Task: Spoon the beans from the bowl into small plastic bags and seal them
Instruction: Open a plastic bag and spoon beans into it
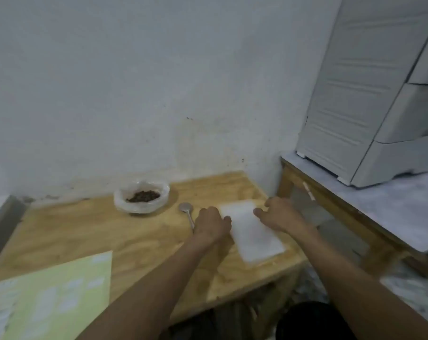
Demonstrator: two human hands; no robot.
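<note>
Wooden surface [90, 231]: bowl [141, 198] of dark beans [143, 196] near the wall; spoon [187, 212] just beside it, lying flat. Stack of plastic bags [253, 238] at right edge. Left hand [213, 223] and right hand [280, 214], fingers curled, touch its opposite sides; grip unclear.

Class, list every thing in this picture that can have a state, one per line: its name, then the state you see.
bowl: upright on the table, lined with clear plastic, holding beans
beans: heaped in the bowl
spoon: lying on the table, bowl end empty, unheld
stack of plastic bags: flat on the table, empty
left hand: fingers curled at the stack's left edge
right hand: fingers curled at the stack's far right corner
drawer unit: drawers closed
</note>
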